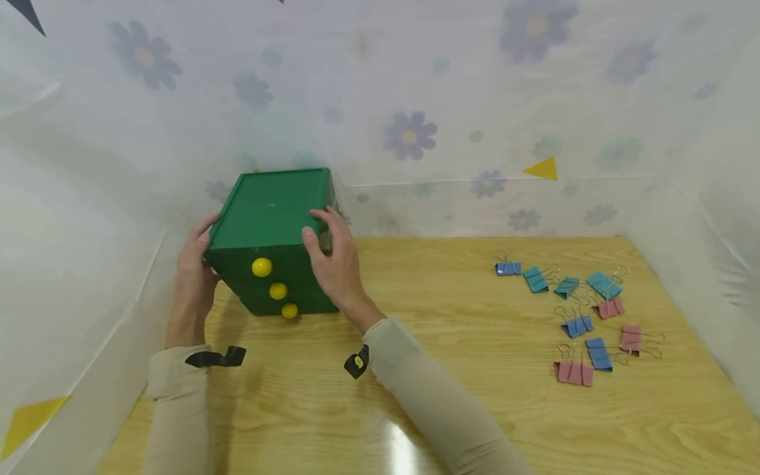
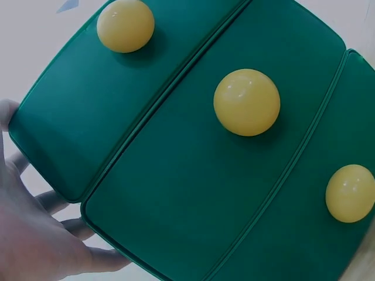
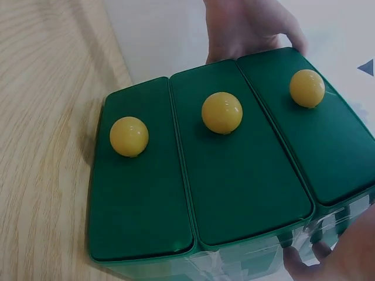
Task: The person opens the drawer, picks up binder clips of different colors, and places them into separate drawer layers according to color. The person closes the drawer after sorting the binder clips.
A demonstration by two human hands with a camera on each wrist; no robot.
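Wooden table [image 1: 415, 396], near edge: two sleeved forearms reaching forward. Right side: loose binder clips [image 1: 578, 323], blue, teal and pink, all still scattered, none gathered. Left rear corner: green drawer box [image 1: 270, 218], tilted, its three drawers closed, yellow knobs [image 1: 262, 267] facing the person. Left hand [image 1: 192, 277] holds its left side, fingers wrapped round the edge; right hand [image 1: 335, 264] grips its right edge. Judgement: early stage, box being positioned only.

Drawer box [image 1: 270, 241] left, binder clips [image 1: 578, 316] right
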